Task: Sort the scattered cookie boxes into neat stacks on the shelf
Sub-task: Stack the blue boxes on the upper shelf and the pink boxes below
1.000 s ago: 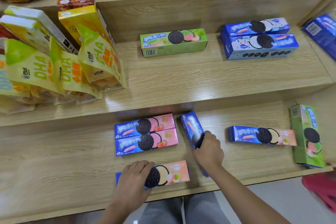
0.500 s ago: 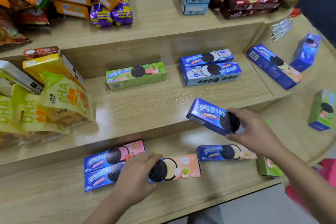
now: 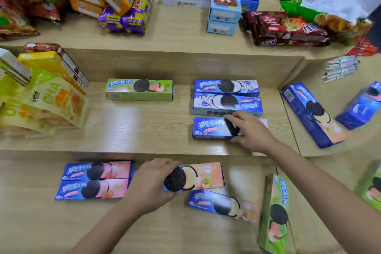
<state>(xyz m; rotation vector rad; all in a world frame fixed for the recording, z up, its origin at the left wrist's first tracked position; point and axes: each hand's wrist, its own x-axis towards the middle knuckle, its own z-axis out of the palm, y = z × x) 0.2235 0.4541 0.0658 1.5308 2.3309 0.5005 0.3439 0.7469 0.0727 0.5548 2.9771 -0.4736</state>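
My right hand (image 3: 250,131) grips a blue cookie box (image 3: 210,128) lying flat on the middle shelf (image 3: 134,126), just in front of two blue-and-white boxes (image 3: 226,97). My left hand (image 3: 151,183) holds a blue-and-peach cookie box (image 3: 203,175) on the lower shelf (image 3: 37,220), beside two blue-and-pink boxes (image 3: 95,179). A similar peach box (image 3: 224,205) lies in front of it. A green box (image 3: 140,89) sits on the middle shelf, and another green box (image 3: 275,214) lies lengthwise at the lower right.
Yellow snack bags (image 3: 43,101) lean at the middle shelf's left. More blue boxes (image 3: 313,113) lie on the side shelf to the right, with a green one (image 3: 371,187) below. The top shelf holds mixed snack packs (image 3: 286,29) and small boxes (image 3: 224,10).
My right hand lifted the blue box off the lower shelf and set it down on the middle shelf in front of the blue-and-white boxes. My left hand slid the peach box beside the pink boxes.
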